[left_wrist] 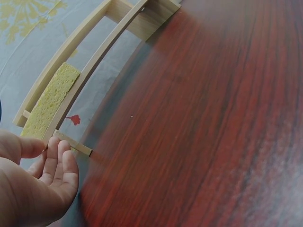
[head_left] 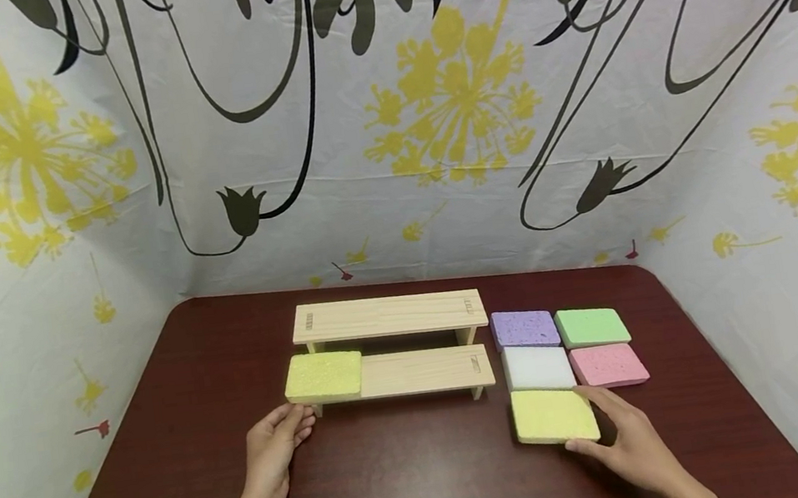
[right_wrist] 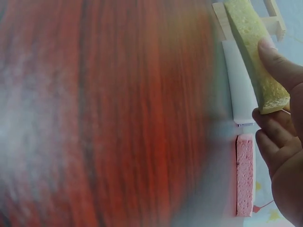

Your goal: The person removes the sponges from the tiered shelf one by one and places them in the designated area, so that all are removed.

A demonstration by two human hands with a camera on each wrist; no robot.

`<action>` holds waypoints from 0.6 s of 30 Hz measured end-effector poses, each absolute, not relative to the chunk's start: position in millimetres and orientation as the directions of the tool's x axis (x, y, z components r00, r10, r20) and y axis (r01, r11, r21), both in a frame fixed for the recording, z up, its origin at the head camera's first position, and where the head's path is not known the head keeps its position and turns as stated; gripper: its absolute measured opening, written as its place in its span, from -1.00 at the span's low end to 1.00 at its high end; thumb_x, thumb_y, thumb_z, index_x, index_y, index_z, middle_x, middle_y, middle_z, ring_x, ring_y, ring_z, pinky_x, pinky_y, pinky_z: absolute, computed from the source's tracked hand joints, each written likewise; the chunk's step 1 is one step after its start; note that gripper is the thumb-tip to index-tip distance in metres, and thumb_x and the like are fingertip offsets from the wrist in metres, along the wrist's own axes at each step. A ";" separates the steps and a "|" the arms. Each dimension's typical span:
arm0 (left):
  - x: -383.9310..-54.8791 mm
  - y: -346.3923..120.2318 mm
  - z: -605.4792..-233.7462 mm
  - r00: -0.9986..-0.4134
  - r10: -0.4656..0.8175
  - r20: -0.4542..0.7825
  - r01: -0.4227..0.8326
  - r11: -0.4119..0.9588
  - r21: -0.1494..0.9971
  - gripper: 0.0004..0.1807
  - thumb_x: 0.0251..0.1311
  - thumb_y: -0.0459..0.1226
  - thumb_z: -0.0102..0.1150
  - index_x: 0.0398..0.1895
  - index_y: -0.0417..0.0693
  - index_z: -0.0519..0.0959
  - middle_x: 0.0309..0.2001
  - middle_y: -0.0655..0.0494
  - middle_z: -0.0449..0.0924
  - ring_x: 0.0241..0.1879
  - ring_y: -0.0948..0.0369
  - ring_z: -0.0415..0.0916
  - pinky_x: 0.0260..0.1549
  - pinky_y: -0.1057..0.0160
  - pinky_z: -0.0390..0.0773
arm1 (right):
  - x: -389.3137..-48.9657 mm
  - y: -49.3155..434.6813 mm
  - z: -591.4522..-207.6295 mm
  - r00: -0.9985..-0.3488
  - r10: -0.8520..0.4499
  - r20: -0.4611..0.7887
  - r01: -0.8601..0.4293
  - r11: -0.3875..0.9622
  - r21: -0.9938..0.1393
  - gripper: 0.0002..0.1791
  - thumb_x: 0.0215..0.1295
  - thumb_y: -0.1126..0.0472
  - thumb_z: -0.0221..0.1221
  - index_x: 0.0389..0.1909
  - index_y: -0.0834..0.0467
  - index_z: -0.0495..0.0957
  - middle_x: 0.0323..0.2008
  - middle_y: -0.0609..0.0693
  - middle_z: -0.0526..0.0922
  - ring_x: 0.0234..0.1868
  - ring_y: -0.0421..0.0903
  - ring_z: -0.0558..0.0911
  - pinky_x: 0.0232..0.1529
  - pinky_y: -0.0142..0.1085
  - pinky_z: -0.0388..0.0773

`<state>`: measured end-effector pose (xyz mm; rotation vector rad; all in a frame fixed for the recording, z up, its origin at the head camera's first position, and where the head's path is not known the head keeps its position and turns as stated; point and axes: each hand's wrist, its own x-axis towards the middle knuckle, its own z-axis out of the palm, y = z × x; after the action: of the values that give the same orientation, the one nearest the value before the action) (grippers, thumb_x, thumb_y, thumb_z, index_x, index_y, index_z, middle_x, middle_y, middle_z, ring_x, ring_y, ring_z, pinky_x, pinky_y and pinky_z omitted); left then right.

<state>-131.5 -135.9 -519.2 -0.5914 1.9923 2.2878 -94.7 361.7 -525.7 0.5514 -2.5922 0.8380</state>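
My left hand [head_left: 272, 449] is at the front left corner of a two-step wooden stand [head_left: 419, 372], pinching the edge of its lower step between thumb and fingers. Right above it, a yellow sponge [head_left: 323, 376] lies flat on the left end of that step; the left wrist view shows its porous side [left_wrist: 53, 100]. On the right, my right hand [head_left: 632, 441] holds a second yellow sponge [head_left: 553, 415] by its right end, thumb on the near side. In the right wrist view this sponge [right_wrist: 253, 54] is tilted and raised beside a white sponge [right_wrist: 239, 87].
Beyond the held sponge, purple [head_left: 525, 329], green [head_left: 593, 327], white [head_left: 538, 368] and pink [head_left: 609, 365] sponges lie in two columns, right of the stand. The dark red-brown table [head_left: 415, 482] ends at a patterned cloth [head_left: 325, 149] behind and at both sides.
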 end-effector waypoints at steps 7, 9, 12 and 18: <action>-131.2 -135.9 -519.6 -0.925 -0.208 -0.318 -0.286 -0.171 0.943 -0.59 0.49 -0.37 0.07 0.24 -0.55 0.40 -0.16 -0.05 0.72 -0.25 0.31 0.66 -0.17 0.39 0.69 | -95.0 362.0 -530.1 -0.850 -0.286 0.443 -0.488 0.745 -0.455 -0.11 -0.29 0.22 0.66 0.18 0.33 0.53 0.08 0.16 0.62 0.23 -0.44 0.39 0.23 -0.76 0.14; -131.2 -136.2 -519.9 -0.925 -0.206 -0.319 -0.288 -0.169 0.943 -0.58 0.49 -0.36 0.07 0.25 -0.54 0.40 -0.15 -0.05 0.72 -0.24 0.31 0.67 -0.17 0.38 0.68 | -94.0 362.0 -529.8 -0.850 -0.291 0.438 -0.487 0.750 -0.447 -0.10 -0.28 0.22 0.66 0.19 0.33 0.52 0.08 0.17 0.62 0.23 -0.43 0.39 0.23 -0.76 0.13; -131.6 -136.8 -521.0 -0.928 -0.197 -0.316 -0.286 -0.168 0.943 -0.55 0.49 -0.34 0.09 0.27 -0.55 0.38 -0.13 -0.05 0.72 -0.23 0.31 0.66 -0.16 0.38 0.68 | -93.1 363.4 -529.8 -0.847 -0.282 0.452 -0.484 0.761 -0.432 -0.09 -0.29 0.21 0.67 0.20 0.31 0.53 0.09 0.16 0.62 0.23 -0.43 0.39 0.23 -0.77 0.12; -131.7 -136.9 -521.8 -0.926 -0.200 -0.321 -0.290 -0.169 0.942 -0.55 0.49 -0.34 0.08 0.27 -0.53 0.38 -0.13 -0.05 0.72 -0.22 0.29 0.67 -0.16 0.38 0.69 | -94.4 364.0 -528.8 -0.832 -0.237 0.502 -0.476 0.769 -0.427 -0.09 -0.34 0.23 0.67 0.18 0.31 0.55 0.06 0.14 0.63 0.20 -0.39 0.42 0.22 -0.75 0.14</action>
<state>-131.7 -136.9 -521.8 -0.5871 1.9842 2.2824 -94.4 364.0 -528.8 0.5400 -2.5389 0.7731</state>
